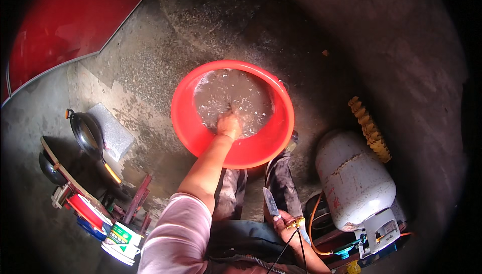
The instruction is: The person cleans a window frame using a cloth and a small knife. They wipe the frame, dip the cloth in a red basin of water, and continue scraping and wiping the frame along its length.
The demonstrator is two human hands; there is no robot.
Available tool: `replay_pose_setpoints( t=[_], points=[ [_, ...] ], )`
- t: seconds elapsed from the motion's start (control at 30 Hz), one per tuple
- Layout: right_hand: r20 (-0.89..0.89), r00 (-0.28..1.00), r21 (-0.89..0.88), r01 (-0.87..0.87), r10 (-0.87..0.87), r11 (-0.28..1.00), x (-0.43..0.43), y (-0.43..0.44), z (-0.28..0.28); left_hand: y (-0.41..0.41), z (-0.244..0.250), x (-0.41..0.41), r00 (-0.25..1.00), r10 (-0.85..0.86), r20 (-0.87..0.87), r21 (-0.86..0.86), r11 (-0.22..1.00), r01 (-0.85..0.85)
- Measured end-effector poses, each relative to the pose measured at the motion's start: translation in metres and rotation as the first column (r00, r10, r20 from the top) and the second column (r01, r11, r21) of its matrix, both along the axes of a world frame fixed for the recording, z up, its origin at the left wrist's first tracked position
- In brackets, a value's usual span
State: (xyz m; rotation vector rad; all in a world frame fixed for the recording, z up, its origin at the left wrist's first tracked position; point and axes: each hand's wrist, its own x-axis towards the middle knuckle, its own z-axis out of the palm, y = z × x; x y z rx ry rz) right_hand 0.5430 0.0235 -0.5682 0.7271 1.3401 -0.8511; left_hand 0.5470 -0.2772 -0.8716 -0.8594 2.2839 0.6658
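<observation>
A large red plastic basin [177, 108] stands on the floor before me, with murky brown water [241, 85] in it. My left hand [230, 126] reaches into the basin on its near side. Its fingers are under the rippling water, so whether they hold anything is hidden. Low and close to my lap, my right hand [283, 226] grips a knife [270, 201], the blade pointing up and away from me. By that wrist is a gold-coloured item [297, 222], too small to identify, with black cords hanging beside it.
To the right lies a grey gas cylinder [352, 180] with an orange hose [313, 223]. A yellow ridged stack [369, 129] leans behind it. On the left are a wok [87, 134], a grey foam-like slab [115, 132] and a white bucket [121, 242]. A red panel [75, 18] fills the upper left.
</observation>
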Motion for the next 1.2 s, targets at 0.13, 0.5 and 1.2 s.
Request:
replay_pose_setpoints(
  t=[0.13, 0.5, 1.2],
  points=[
    [0.007, 1.000, -0.003, -0.018, 0.018, 1.000, 0.005, 0.003, -0.003, 0.001, 0.003, -0.011, 0.908, 0.398, 0.128, 0.354, 0.837, -0.417],
    [-0.052, 0.997, -0.079, 0.058, -0.062, 0.995, 0.036, 0.021, -0.015, -0.001, 0.020, -0.007, 0.871, 0.436, -0.227, 0.094, 0.900, -0.426],
    [-0.022, 0.984, -0.113, 0.171, -0.174, 0.979, 0.024, 0.006, -0.014, -0.002, -0.008, 0.012, 0.978, 0.184, -0.098, -0.062, 0.980, -0.190]
  ],
)
